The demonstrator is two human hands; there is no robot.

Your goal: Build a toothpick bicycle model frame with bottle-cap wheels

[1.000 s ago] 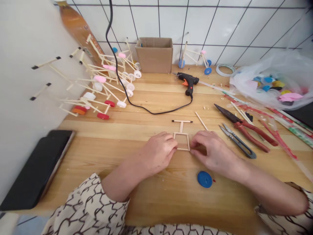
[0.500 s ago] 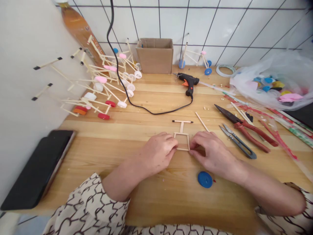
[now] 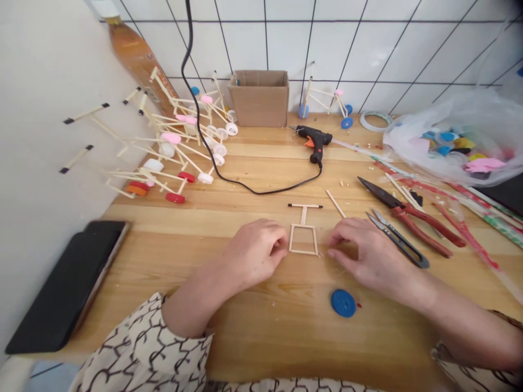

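A small frame of pale wooden sticks [image 3: 303, 252] lies flat on the table between my hands. It is a four-sided shape with a short stem at its far side, topped by a black-tipped crossbar [image 3: 305, 206]. My left hand [image 3: 255, 251] rests just left of the frame, thumb and fingertips curled together with nothing visible in them. To the right of the frame, my right hand [image 3: 363, 251] has its thumb and forefinger apart and empty. Beyond its knuckles lies a loose stick [image 3: 335, 203]. A blue round disc [image 3: 343, 303] sits on the near side.
Red-handled pliers [image 3: 412, 215] and thread snips [image 3: 398, 239] lie at right, below a plastic bag of caps [image 3: 453, 141]. A glue gun [image 3: 314, 140] trails a black cord. Stick models with wheels [image 3: 175, 139], a cardboard box [image 3: 259, 100] and a phone [image 3: 61, 294] stand or lie around.
My right hand has let go of the frame's near right corner and moved off to the right. My left hand has drawn slightly left, off the frame's side.
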